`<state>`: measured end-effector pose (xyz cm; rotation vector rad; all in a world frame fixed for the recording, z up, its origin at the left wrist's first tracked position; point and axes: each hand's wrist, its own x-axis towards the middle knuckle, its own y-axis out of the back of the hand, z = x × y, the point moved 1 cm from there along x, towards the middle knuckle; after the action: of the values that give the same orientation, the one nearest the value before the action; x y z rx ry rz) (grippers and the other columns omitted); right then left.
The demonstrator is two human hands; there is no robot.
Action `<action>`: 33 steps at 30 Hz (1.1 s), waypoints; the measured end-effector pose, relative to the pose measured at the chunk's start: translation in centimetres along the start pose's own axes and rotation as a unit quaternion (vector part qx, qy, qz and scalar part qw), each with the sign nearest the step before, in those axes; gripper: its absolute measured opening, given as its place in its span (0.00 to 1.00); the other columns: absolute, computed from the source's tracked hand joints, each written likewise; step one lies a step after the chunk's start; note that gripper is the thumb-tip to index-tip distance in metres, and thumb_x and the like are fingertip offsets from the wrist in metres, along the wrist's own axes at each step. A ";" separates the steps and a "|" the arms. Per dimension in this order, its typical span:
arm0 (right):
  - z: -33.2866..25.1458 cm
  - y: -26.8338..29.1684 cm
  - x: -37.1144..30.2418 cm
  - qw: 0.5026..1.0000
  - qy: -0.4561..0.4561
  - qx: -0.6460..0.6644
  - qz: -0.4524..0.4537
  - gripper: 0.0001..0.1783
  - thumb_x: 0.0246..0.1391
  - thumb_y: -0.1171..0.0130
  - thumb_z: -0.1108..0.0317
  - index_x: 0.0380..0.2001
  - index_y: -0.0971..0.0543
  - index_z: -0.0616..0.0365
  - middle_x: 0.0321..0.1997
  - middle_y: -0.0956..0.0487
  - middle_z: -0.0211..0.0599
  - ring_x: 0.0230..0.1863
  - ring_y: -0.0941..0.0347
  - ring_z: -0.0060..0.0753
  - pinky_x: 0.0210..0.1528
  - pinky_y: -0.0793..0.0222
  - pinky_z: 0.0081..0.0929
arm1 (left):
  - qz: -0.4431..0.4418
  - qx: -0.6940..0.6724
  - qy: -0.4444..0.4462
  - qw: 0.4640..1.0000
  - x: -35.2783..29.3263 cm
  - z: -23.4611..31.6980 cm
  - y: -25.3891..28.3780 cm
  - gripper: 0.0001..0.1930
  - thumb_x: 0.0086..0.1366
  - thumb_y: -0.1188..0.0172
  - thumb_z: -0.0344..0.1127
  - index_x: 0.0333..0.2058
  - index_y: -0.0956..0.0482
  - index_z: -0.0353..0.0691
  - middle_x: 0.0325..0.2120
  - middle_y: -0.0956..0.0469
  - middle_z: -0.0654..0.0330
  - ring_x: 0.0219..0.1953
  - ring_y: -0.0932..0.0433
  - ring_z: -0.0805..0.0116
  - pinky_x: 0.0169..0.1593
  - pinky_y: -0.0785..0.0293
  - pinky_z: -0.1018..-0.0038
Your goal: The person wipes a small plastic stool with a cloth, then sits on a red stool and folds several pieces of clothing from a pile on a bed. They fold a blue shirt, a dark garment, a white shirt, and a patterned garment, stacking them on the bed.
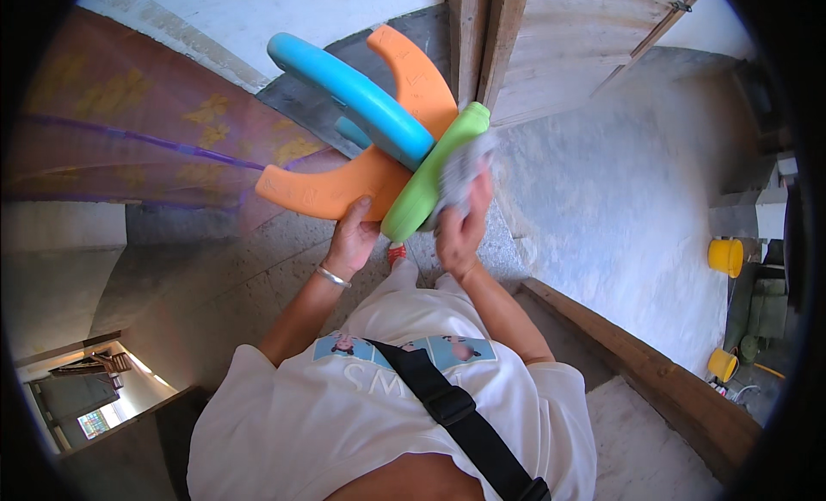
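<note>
Up in front of me is a small plastic piece of children's furniture, tilted, its exact kind unclear. It has curved orange legs [323,189], a long rounded blue part [361,98] and a thick green slab [430,181]. My left hand [351,243], with a silver bangle at the wrist, grips the lower orange leg near the green slab. A grey cloth [460,176], smeared by motion, lies against the slab's right side. My right hand [462,234] holds this cloth, fingers bent around it.
A table with a brown flowered cover [163,131] is at the left. Wooden doors [585,49] stand at the upper right, beyond a grey floor [602,200]. A wooden beam [645,376] runs along the lower right. Yellow buckets [725,257] are at the far right.
</note>
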<state>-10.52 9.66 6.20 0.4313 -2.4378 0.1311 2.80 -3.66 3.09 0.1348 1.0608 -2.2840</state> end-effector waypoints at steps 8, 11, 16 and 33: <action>0.4 0.1 1.8 0.998 0.006 0.015 0.064 0.19 0.59 0.56 0.61 0.50 0.31 0.57 0.59 0.36 0.50 0.63 0.44 0.50 0.65 0.52 0.45 | -0.026 0.061 -0.069 0.995 -0.4 1.0 -1.5 0.25 0.59 0.39 0.35 0.54 0.35 0.40 0.51 0.31 0.62 0.55 0.34 0.68 0.59 0.39 0.66; 1.3 1.8 4.1 0.956 -0.228 0.168 0.078 0.20 0.58 0.58 0.65 0.50 0.31 0.63 0.56 0.31 0.47 0.58 0.37 0.38 0.62 0.46 0.32 | -0.033 0.108 -0.093 0.989 -1.0 1.0 0.0 0.21 0.57 0.38 0.33 0.49 0.31 0.39 0.45 0.29 0.64 0.50 0.32 0.72 0.56 0.37 0.70; 4.0 2.3 4.9 0.888 -0.310 0.334 0.058 0.24 0.62 0.62 0.58 0.54 0.33 0.63 0.51 0.28 0.42 0.50 0.31 0.33 0.55 0.36 0.30 | -0.065 0.211 -0.119 0.968 -1.7 2.0 0.8 0.20 0.57 0.39 0.32 0.49 0.30 0.39 0.44 0.28 0.64 0.49 0.31 0.72 0.55 0.36 0.71; -1.6 -3.3 -2.5 0.968 0.125 -0.052 -0.210 0.30 0.51 0.47 0.59 0.59 0.34 0.50 0.67 0.42 0.38 0.69 0.58 0.62 0.64 0.72 0.67 | -0.017 -0.156 -0.012 0.988 0.0 -0.3 -1.1 0.23 0.66 0.54 0.50 0.53 0.32 0.41 0.51 0.29 0.59 0.53 0.29 0.65 0.59 0.36 0.63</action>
<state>-6.58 7.53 5.86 0.8187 -2.0477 -0.1185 2.11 -2.97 3.61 -0.0387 1.3991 -2.1117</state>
